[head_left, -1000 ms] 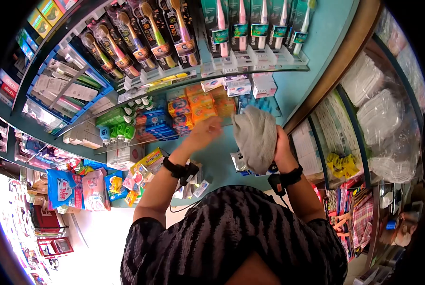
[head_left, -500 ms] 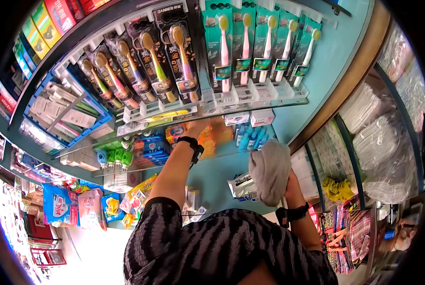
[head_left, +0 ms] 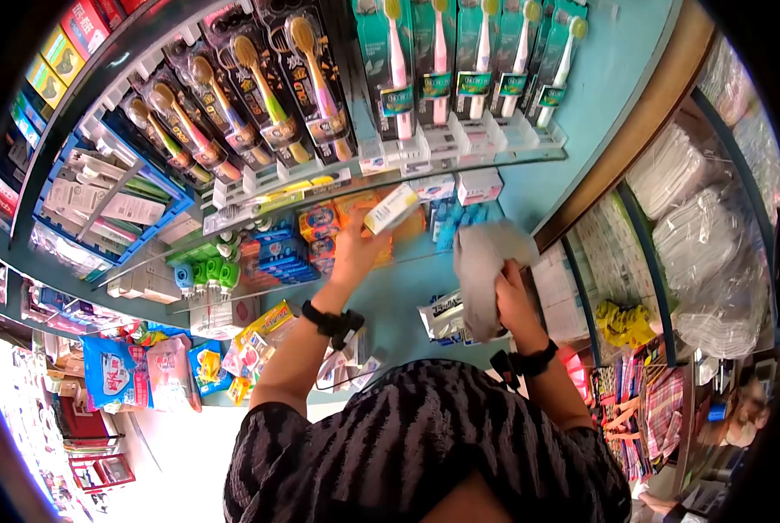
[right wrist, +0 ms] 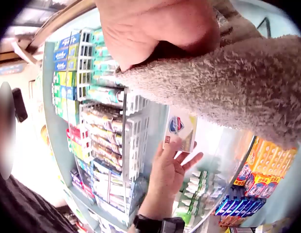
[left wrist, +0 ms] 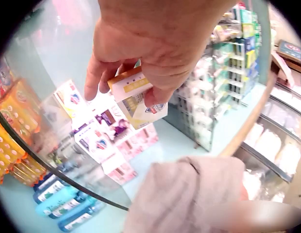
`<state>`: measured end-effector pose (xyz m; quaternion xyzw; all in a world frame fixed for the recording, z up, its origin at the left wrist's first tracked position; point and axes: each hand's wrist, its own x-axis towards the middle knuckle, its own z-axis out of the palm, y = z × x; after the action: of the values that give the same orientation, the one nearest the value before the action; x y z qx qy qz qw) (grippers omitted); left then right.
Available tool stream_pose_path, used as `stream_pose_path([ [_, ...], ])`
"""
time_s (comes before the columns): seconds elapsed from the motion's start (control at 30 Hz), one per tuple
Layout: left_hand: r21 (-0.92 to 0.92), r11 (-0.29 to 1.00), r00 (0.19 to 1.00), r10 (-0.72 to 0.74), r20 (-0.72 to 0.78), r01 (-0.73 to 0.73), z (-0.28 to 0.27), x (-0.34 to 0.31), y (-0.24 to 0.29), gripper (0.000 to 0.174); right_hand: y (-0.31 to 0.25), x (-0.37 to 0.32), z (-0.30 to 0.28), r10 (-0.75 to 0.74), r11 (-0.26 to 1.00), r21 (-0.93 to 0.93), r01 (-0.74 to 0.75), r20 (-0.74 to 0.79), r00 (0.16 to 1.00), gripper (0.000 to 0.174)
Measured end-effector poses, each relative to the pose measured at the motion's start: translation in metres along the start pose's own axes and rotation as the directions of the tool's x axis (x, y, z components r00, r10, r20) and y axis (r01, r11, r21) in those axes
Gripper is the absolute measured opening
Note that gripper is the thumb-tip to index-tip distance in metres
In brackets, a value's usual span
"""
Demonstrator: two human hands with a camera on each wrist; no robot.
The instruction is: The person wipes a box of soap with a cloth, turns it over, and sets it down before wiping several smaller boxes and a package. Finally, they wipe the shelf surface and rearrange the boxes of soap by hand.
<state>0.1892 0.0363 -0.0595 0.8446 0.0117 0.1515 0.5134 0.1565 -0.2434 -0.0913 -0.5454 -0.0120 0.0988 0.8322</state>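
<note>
Up top: the left hand [left wrist: 150,43] pinches a small white-and-orange box [left wrist: 138,99] between fingers and thumb.
Low down: a grey cloth [left wrist: 189,194], bunched, beneath the box.
Behind: pink-and-white cartons [left wrist: 104,138], blue bottles [left wrist: 63,206], orange packs [left wrist: 14,131].

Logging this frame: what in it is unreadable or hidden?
- Head view: print on the box in the left hand is too small to read.
- Left wrist view: fingers cover part of the box; shelf packs behind are blurred.
- Right wrist view: the grey cloth hides the fingertips of the right hand.
</note>
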Motion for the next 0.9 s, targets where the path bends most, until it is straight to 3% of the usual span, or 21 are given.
stream_pose_path([
  [0.1,0.174,0.917,0.933,0.357,0.050,-0.360,-0.003,-0.041,0.041,0.051,-0.006,0.008,0.039,-0.159,0.974,-0.138,0.178,0.138,0.978,0.056],
  [0.13,0.226,0.887,0.914,0.403,0.050,-0.403,0.002,-0.052,0.051,0.051,-0.011,0.009,0.054,-0.186,0.961,-0.169,0.220,0.196,0.963,0.059],
  [0.2,0.332,0.811,0.868,0.494,0.053,-0.482,0.016,-0.071,0.069,0.053,-0.026,0.004,0.082,-0.291,0.785,-0.429,0.446,0.379,0.878,0.069],
  [0.23,0.313,0.798,0.840,0.543,0.000,-0.515,0.020,-0.078,0.080,0.051,-0.015,0.003,0.091,-0.365,0.697,-0.529,0.484,0.319,0.874,0.076],
  [0.33,0.269,0.835,0.866,0.500,-0.012,-0.479,0.014,-0.085,0.086,0.051,-0.017,0.000,0.097,-0.247,0.865,-0.361,0.349,0.298,0.922,0.076],
  [0.43,0.264,0.831,0.859,0.511,-0.016,-0.490,0.007,-0.094,0.086,0.053,-0.009,-0.003,0.100,-0.368,0.790,-0.388,0.474,0.318,0.874,0.068],
  [0.53,0.290,0.816,0.859,0.511,0.042,-0.500,-0.002,-0.104,0.092,0.056,-0.015,-0.007,0.105,-0.285,0.928,-0.163,0.334,0.265,0.921,0.058],
  [0.57,0.292,0.817,0.861,0.505,0.052,-0.497,-0.003,-0.108,0.093,0.056,-0.015,-0.006,0.100,-0.300,0.887,-0.265,0.379,0.293,0.908,0.052],
  [0.67,0.275,0.816,0.857,0.510,0.069,-0.508,-0.002,-0.115,0.098,0.058,-0.028,-0.015,0.106,-0.259,0.895,-0.319,0.313,0.199,0.945,0.045],
  [0.73,0.233,0.812,0.843,0.530,0.087,-0.535,-0.003,-0.121,0.103,0.059,-0.031,-0.011,0.100,-0.228,0.943,-0.218,0.250,0.122,0.966,0.039],
  [0.9,-0.025,0.950,0.945,0.311,0.103,-0.310,-0.012,-0.129,0.099,0.050,-0.031,-0.001,0.074,-0.035,0.999,0.012,0.034,0.110,0.993,0.037],
])
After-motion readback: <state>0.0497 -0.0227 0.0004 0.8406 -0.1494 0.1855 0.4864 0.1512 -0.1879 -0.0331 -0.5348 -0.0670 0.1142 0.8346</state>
